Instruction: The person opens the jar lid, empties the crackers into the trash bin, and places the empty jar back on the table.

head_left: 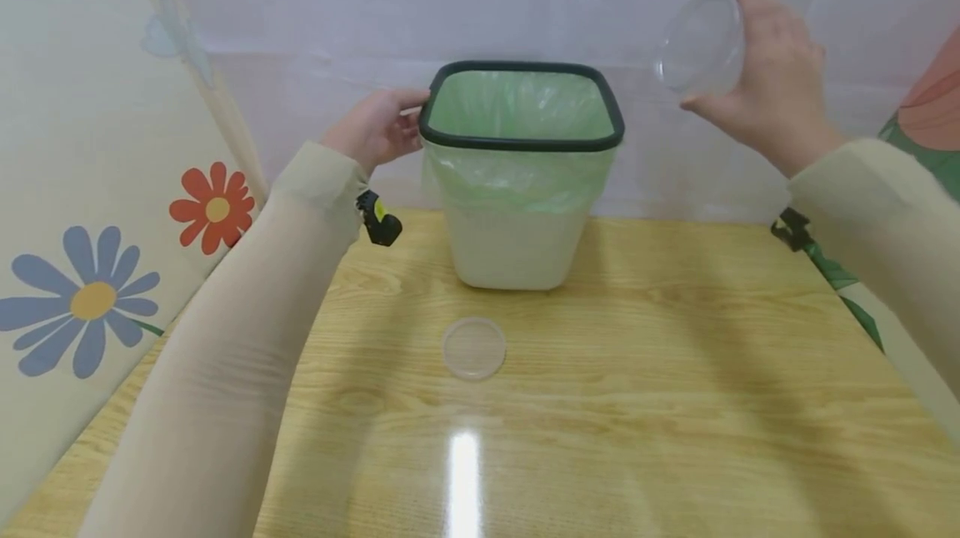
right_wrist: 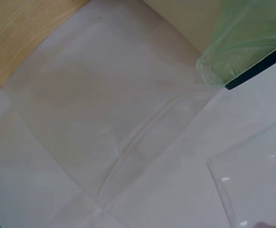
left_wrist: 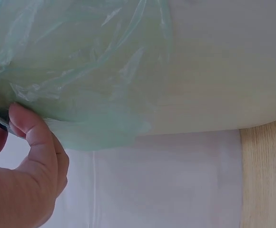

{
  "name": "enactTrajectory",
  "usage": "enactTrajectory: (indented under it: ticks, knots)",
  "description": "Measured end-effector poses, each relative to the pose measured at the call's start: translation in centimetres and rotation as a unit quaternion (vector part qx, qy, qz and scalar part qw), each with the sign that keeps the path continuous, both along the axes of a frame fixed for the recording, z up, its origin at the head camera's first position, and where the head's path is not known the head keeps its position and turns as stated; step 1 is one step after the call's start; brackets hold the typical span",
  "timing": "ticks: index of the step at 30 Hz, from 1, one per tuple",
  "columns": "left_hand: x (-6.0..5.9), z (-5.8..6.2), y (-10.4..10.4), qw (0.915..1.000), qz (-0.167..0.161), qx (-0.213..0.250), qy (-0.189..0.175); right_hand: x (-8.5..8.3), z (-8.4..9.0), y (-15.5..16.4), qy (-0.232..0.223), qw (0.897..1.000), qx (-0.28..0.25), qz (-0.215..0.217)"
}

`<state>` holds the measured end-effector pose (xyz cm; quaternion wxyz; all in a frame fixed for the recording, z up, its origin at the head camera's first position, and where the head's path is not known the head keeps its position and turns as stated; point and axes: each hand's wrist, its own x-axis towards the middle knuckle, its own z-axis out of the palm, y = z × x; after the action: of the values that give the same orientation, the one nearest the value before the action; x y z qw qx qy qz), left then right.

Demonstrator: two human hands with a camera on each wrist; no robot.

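Bin sits lower-left of my right hand, which clasps the clear cup; left hand grips its rim.

Soft, even, bright light fills all three views. In the head view a white glare streak lies on the glossy wooden table near its front edge, and faint shadows trail from the forearms. Both wrist views look hazy and close, and the clear plastic container smears.
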<state>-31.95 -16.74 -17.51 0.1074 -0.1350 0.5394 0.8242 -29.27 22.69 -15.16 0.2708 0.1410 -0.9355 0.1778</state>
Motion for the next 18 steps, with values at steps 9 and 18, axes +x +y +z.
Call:
enactTrajectory:
  ticks: [9, 18]
  knots:
    - [0.8, -0.6, -0.5, 0.9997, -0.001, 0.002, 0.025, 0.6, -0.7, 0.4, -0.001, 1.000, -0.031, 0.005]
    - [1.5, -0.8, -0.9, 0.9990, 0.012, -0.028, 0.033, 0.8, -1.2, 0.9, -0.011, 0.998, -0.064, -0.005]
